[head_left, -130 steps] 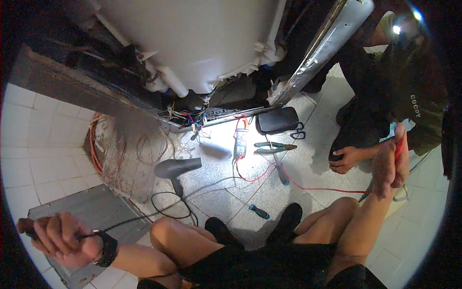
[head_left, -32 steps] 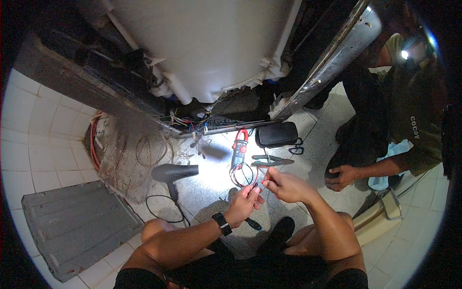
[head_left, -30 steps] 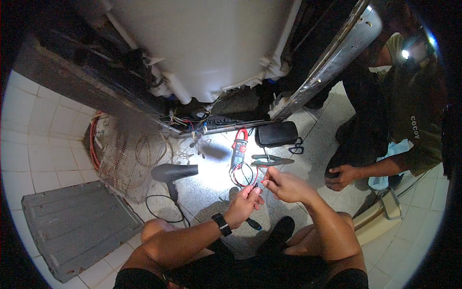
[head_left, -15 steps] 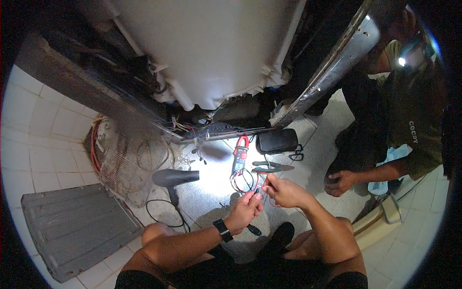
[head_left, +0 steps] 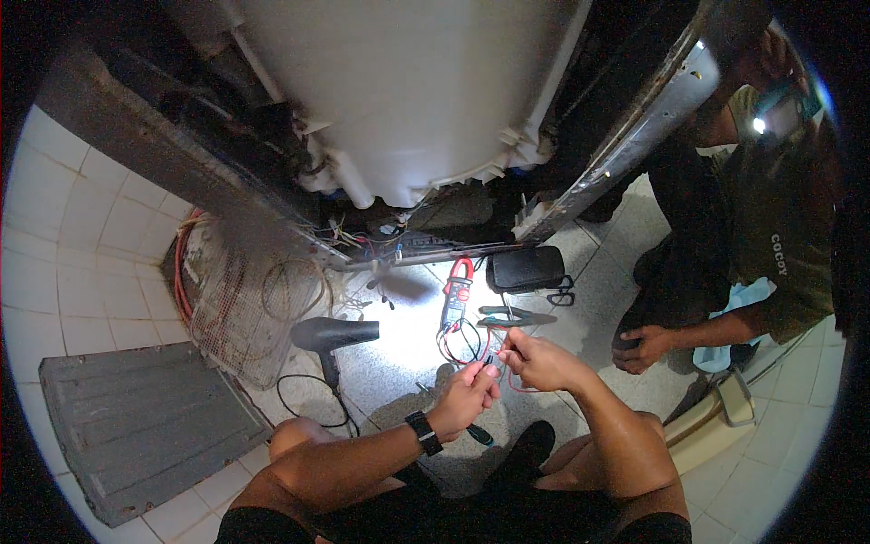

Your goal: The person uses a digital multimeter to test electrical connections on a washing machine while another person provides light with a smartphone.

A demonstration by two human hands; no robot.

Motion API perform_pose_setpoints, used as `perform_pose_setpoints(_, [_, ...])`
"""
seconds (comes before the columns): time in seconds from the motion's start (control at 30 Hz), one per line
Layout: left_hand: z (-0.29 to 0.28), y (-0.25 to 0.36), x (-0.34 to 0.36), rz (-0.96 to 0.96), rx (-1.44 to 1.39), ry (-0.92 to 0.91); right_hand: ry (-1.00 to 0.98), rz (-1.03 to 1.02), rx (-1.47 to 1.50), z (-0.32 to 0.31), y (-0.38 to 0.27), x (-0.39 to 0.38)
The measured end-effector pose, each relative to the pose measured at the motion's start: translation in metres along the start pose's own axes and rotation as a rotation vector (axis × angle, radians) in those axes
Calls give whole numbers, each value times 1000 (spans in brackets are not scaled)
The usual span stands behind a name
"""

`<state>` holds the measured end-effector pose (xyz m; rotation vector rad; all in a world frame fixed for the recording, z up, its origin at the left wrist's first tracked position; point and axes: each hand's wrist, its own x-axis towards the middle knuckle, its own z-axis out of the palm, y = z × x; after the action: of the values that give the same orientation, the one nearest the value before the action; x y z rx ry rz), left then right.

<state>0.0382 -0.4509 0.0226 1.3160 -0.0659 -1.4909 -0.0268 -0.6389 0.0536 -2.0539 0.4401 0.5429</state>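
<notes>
Tiled floor [head_left: 399, 313]: pale and brightly lit in the middle, below a big white tub [head_left: 408, 100] in a dark frame, with loose wires [head_left: 349, 234] at the frame's lower edge.
Clamp meter [head_left: 457, 297]: lies on the floor beyond both hands, its red clamp end pointing away, its leads looping back toward the fingers.
Left hand [head_left: 465, 397]: thumb and finger are pinched on what looks like a black probe [head_left: 489, 360]; the other fingers are curled in.
Right hand [head_left: 544, 363]: fingertips are drawn together, apparently on the red lead [head_left: 518, 389]; its exact tip is too small to make out.
Gap: the two sets of fingertips sit just beside each other, the probe between them at the left hand's tips.
Step in hand: judging by the grips, sorting or readying the meter's leads.
Next move: likely calls for a firm pinch on each lead and enough slack not to drag the meter.
Around: pliers [head_left: 517, 319] and black pouch [head_left: 526, 269] right of the meter, hair dryer [head_left: 335, 334] left, screwdriver [head_left: 480, 435] below the hands.
Co-worker's hand [head_left: 643, 347]: rests at the right, well apart.
</notes>
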Motion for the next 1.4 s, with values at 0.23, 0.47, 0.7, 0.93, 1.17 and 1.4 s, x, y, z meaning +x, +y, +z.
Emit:
perform_pose_setpoints(0.23, [0, 0, 1, -5, -42, 5, -43, 36, -2, -2, -2, 2])
perform_pose_setpoints(0.47, [-1, 3, 5, 25, -17, -2, -41, 83, 28, -5, -4, 4])
perform_pose_setpoints(0.7, [-10, -11, 10, 28, 115, -51, -65, -23, -127, -16, 2, 3])
perform_pose_setpoints(0.93, [-16, -11, -20, 354, 1200, -566, 80, 38, -293, -30, -8, 7])
perform_pose_setpoints(1.17, [-64, 71, -22, 454, 838, -18, 99, -105, -144, 2, -31, 15])
perform_pose_setpoints(1.4, [-197, 78, 3, 418, 1166, 598, -14, -148, -125, 22, -39, 21])
